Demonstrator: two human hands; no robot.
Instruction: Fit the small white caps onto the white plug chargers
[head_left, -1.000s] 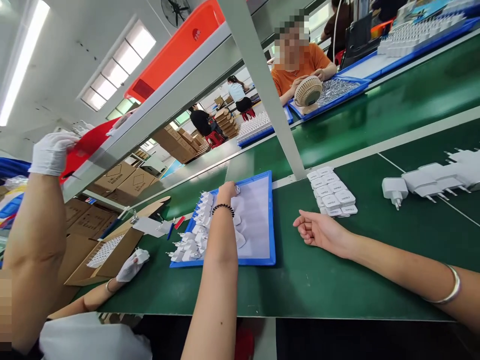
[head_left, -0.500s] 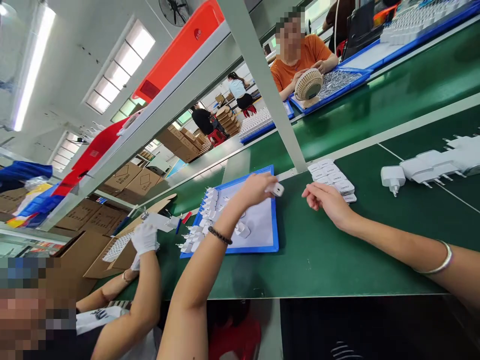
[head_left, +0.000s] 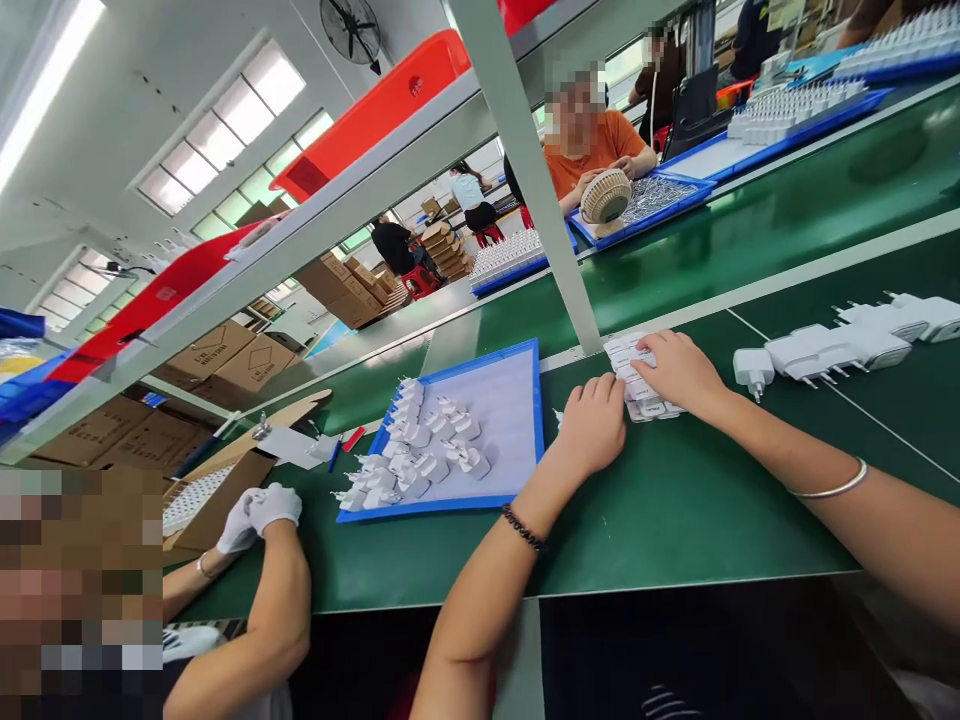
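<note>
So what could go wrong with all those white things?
The white stack might slip sideways: the right hand is on it and the left hand is right beside it.

The end charger of the row could get bumped, because the right arm is near it.

Some chargers have pins poking past the tray rim, so a knock might tip them out.

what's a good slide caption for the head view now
Left hand and right hand at a cluster of white pieces, beside a blue-rimmed tray of white plugs.
</note>
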